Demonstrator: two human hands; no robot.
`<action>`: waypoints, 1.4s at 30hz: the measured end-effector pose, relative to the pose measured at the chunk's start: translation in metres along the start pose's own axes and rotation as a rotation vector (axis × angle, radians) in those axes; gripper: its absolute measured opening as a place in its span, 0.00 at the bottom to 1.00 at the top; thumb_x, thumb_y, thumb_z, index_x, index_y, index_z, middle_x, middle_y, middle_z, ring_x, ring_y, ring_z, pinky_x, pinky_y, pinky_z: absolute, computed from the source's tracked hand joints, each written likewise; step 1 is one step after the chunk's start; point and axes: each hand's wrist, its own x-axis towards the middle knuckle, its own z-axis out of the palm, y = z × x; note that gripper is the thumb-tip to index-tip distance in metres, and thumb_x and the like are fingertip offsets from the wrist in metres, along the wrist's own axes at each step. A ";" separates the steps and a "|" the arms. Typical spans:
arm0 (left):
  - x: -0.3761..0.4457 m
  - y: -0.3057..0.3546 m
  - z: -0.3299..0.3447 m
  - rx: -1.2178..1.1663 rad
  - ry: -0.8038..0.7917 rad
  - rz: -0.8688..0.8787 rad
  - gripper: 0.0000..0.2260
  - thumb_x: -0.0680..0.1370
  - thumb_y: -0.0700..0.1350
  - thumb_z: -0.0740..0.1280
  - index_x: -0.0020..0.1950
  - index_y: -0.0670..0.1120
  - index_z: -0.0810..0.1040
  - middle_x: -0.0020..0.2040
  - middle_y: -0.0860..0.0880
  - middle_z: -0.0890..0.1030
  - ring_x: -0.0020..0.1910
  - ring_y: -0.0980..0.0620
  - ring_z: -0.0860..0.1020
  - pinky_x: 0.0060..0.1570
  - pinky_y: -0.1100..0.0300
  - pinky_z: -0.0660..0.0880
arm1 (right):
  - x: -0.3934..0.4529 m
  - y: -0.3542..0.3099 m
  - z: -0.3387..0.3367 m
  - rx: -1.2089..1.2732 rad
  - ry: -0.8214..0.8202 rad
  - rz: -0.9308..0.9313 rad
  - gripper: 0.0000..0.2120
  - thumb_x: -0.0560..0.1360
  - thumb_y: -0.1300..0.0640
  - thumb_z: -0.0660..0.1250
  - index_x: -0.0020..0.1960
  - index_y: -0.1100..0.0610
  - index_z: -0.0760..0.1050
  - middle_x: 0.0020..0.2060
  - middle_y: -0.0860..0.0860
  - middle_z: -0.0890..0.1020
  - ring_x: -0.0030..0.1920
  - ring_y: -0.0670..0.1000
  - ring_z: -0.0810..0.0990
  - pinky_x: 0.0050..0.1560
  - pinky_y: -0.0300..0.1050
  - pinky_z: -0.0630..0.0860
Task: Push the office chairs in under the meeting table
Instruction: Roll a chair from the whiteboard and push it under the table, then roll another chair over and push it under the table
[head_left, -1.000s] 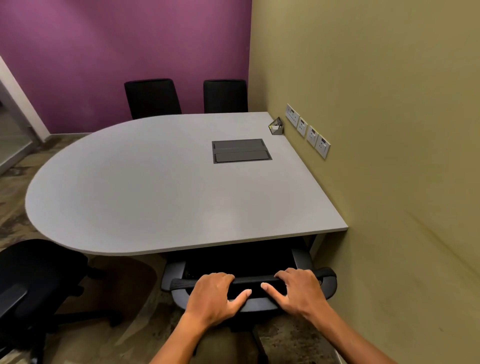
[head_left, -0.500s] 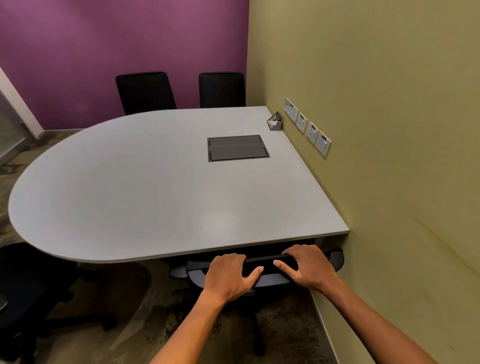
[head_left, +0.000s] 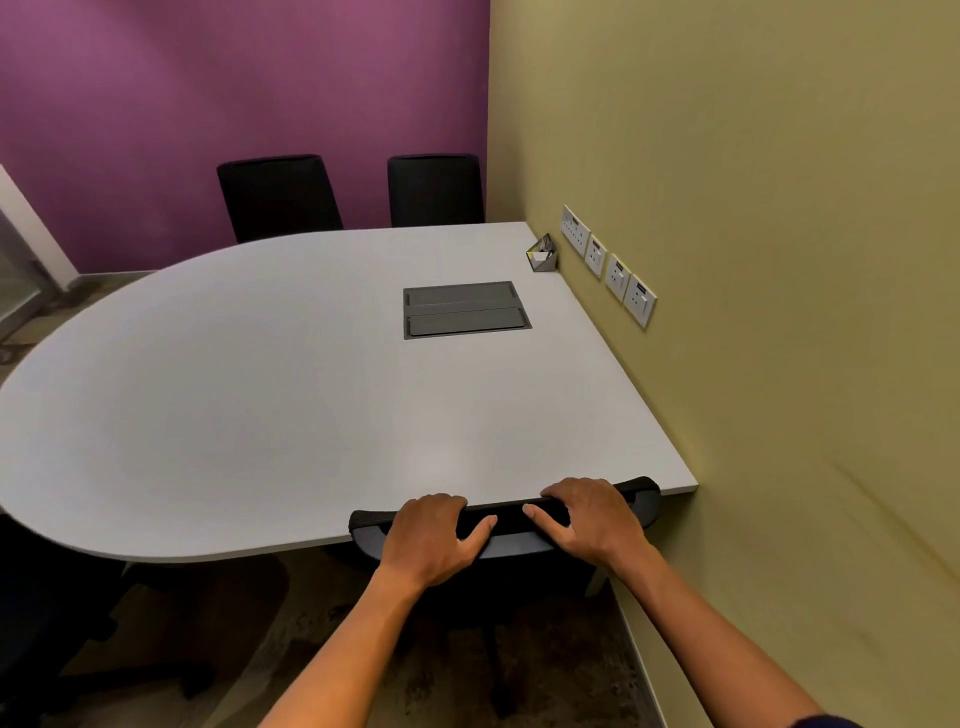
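A black office chair (head_left: 511, 517) stands at the near edge of the grey meeting table (head_left: 270, 415), beside the right wall. Only the top of its backrest shows; the seat is hidden under the tabletop. My left hand (head_left: 434, 535) and my right hand (head_left: 592, 522) both grip that top bar, fingers curled over it, thumbs facing each other. Two more black chairs (head_left: 278, 197) (head_left: 435, 189) stand tucked in at the far edge. Another black chair (head_left: 47, 623) stands out from the table at the lower left, partly cut off.
The olive wall (head_left: 779, 312) runs close along the table's right side with several sockets (head_left: 615, 270). A small card holder (head_left: 543, 253) and a dark cable hatch (head_left: 465, 310) are on the tabletop. The purple wall (head_left: 208, 93) is behind the far chairs.
The chair under my hands has rolled forward until its backrest top meets the table edge. Both hands stayed on the bar, and my view moved closer to the table.
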 end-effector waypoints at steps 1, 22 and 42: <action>0.001 0.000 -0.001 -0.005 0.008 -0.002 0.31 0.77 0.71 0.51 0.50 0.48 0.81 0.45 0.51 0.83 0.44 0.50 0.79 0.49 0.51 0.77 | 0.001 -0.001 -0.002 0.009 0.001 -0.005 0.45 0.69 0.19 0.39 0.61 0.47 0.80 0.56 0.45 0.84 0.55 0.48 0.80 0.59 0.48 0.76; 0.004 -0.008 0.018 -0.038 0.067 -0.003 0.33 0.77 0.71 0.53 0.74 0.51 0.69 0.70 0.51 0.75 0.70 0.51 0.70 0.74 0.52 0.61 | -0.006 -0.005 0.002 -0.052 0.073 0.102 0.31 0.79 0.32 0.50 0.69 0.50 0.74 0.64 0.48 0.79 0.64 0.50 0.75 0.66 0.47 0.69; -0.250 -0.204 -0.111 0.001 0.332 -0.428 0.37 0.78 0.70 0.53 0.80 0.50 0.58 0.81 0.49 0.59 0.81 0.51 0.51 0.79 0.49 0.44 | -0.018 -0.277 -0.020 0.227 0.156 -0.226 0.38 0.73 0.28 0.46 0.72 0.50 0.71 0.70 0.49 0.74 0.72 0.52 0.70 0.74 0.54 0.65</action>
